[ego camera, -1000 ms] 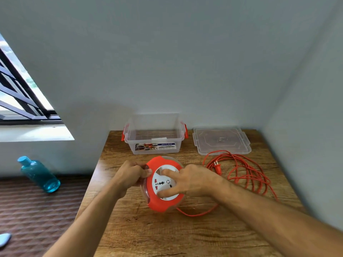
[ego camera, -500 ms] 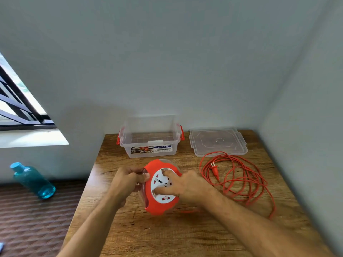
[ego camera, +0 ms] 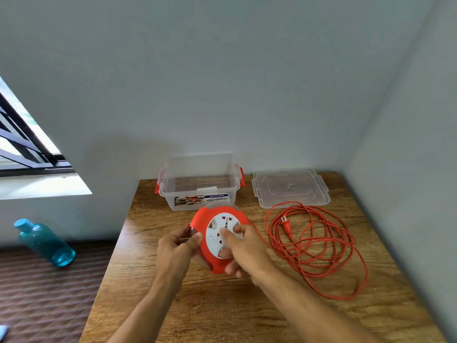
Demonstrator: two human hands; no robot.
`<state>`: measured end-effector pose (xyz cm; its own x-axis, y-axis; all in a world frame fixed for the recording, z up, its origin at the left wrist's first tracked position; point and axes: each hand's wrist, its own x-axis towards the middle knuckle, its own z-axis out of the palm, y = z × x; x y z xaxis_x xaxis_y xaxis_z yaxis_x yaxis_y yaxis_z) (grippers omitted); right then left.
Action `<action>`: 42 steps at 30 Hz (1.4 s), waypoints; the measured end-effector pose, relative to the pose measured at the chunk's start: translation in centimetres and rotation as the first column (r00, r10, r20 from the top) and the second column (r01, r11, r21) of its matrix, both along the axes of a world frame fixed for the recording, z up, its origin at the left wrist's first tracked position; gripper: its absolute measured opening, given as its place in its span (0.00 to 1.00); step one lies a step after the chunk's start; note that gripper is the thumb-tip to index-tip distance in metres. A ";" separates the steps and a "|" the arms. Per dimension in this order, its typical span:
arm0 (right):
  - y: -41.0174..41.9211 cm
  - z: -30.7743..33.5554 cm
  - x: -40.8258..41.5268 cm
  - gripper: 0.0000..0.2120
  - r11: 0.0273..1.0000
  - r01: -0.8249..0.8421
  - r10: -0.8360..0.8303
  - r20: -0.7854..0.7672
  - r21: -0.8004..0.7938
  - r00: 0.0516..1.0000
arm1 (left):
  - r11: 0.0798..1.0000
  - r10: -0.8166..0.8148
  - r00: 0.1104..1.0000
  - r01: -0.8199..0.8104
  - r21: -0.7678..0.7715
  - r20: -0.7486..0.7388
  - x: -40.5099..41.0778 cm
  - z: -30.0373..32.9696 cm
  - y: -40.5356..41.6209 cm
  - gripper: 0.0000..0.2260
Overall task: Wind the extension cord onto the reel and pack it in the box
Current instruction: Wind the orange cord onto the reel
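Note:
An orange reel (ego camera: 206, 220) with a white socket face is held above the wooden table (ego camera: 222, 313), tilted towards me. My left hand (ego camera: 176, 246) grips its left rim. My right hand (ego camera: 243, 251) lies on the socket face, with fingers pressed on the white disc and curled under the lower edge. The orange cord (ego camera: 319, 246) lies in loose loops on the table to the right, its plug (ego camera: 286, 225) near the top of the pile. One strand runs from the pile to the reel. A clear box (ego camera: 200, 191) with red latches stands open behind the reel.
The clear lid (ego camera: 290, 190) lies flat to the right of the box, by the wall corner. A blue bottle (ego camera: 44, 242) lies on the floor at the left. Walls close off the table at the back and right.
The white socket disc has turned under my right hand. The strand that ran in front of the reel has been drawn in. The view has shifted slightly.

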<state>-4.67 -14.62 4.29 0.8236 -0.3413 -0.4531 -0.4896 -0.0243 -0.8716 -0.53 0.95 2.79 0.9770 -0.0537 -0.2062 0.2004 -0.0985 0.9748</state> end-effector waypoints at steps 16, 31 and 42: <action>-4.7 2.1 1.1 0.29 -0.459 -0.267 0.829 -0.516 -0.848 0.215 | 0.903 -0.328 0.923 0.369 0.221 -0.201 4.4 4.8 0.9 0.07; 1.3 1.3 1.0 0.19 0.936 0.175 -0.148 -0.109 0.307 0.983 | 0.983 -0.008 0.991 -0.016 0.181 0.134 -0.3 1.1 -1.0 0.10; -6.5 2.1 0.5 0.32 -0.348 -0.285 0.849 -0.429 -0.893 0.308 | 0.987 -0.104 0.988 0.117 0.107 -0.116 2.6 4.4 0.5 0.10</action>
<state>-4.13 -21.10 6.38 0.7622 0.6379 -0.1099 0.6472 -0.7538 0.1138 2.11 1.49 7.22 0.9373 -0.1302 -0.3232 0.2876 -0.2343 0.9286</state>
